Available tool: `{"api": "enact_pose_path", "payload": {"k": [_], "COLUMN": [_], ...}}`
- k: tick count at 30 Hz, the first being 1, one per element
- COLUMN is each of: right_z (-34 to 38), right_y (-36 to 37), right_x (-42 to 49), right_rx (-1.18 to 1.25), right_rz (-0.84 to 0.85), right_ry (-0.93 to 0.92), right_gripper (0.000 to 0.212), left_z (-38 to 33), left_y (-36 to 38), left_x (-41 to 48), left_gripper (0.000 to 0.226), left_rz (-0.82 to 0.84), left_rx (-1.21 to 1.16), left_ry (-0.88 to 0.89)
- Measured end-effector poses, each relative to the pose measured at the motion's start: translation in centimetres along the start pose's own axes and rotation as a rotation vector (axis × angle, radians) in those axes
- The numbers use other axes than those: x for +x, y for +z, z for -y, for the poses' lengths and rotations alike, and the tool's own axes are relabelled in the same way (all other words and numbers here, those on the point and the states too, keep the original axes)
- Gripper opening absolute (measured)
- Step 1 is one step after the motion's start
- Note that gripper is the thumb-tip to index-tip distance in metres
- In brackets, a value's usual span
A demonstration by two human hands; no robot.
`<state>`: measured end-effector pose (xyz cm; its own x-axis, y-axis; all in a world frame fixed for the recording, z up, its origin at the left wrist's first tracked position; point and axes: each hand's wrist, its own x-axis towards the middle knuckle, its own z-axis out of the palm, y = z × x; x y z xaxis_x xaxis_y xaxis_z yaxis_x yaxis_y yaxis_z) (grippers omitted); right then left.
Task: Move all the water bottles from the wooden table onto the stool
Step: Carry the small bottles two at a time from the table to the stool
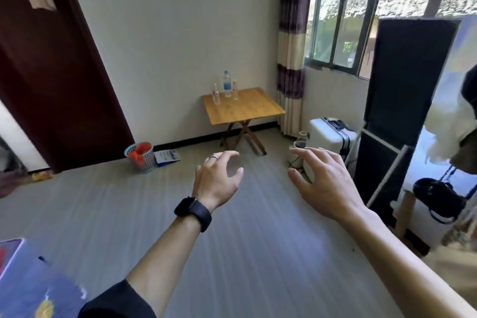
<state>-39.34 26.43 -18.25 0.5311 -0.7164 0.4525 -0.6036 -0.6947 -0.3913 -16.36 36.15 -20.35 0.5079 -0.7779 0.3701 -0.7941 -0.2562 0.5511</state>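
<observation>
A small wooden folding table [247, 108] stands against the far wall. At its back left corner stand three water bottles: a tall one with a blue label [227, 84], a small clear one [216, 94] to its left and another small one [235, 90] to its right. My left hand [218, 179], with a ring and a black watch, and my right hand [322, 178] are both stretched forward over the floor, fingers apart, holding nothing, well short of the table. No stool is in view.
A dark door [51, 72] is at the left. A perforated waste basket [140, 156] and a blue booklet [167, 157] lie by the wall. A white suitcase [330, 134], a black cabinet [402, 85] and a curtain [293, 59] stand at the right. Grey floor lies between me and the table.
</observation>
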Motion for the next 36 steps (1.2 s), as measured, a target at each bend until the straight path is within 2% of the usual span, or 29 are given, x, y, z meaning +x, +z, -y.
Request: {"api": "enact_pose_path", "payload": {"k": [9,14,24,36], "right_z": [-6.0,-7.0,-7.5,-12.4], "right_y": [8.0,14.0,27.3,38.8], "right_x": [18.6,28.1,47.0,69.0], "right_rx": [0.097,0.127,0.091,0.077], "right_rz": [0.06,0.102,0.157,0.121], "right_ry": [-0.054,-0.084,-0.068,-0.002], "right_gripper": [0.051,0.051,0.051,0.051], "left_z": [4.9,10.3,22.7,30.2], "left_y": [3.6,5.8,11.0,18.9], "left_x": [17.1,25.2,44.8,69.5], "left_gripper": [0.037,0.036,0.035,0.037], "left_rz": [-0.062,-0.099,-0.063,0.041], "left_rx": [0.041,0.029,-0.024,0.011], "left_ry": [-0.111,-0.159,-0.202,-0.17]}}
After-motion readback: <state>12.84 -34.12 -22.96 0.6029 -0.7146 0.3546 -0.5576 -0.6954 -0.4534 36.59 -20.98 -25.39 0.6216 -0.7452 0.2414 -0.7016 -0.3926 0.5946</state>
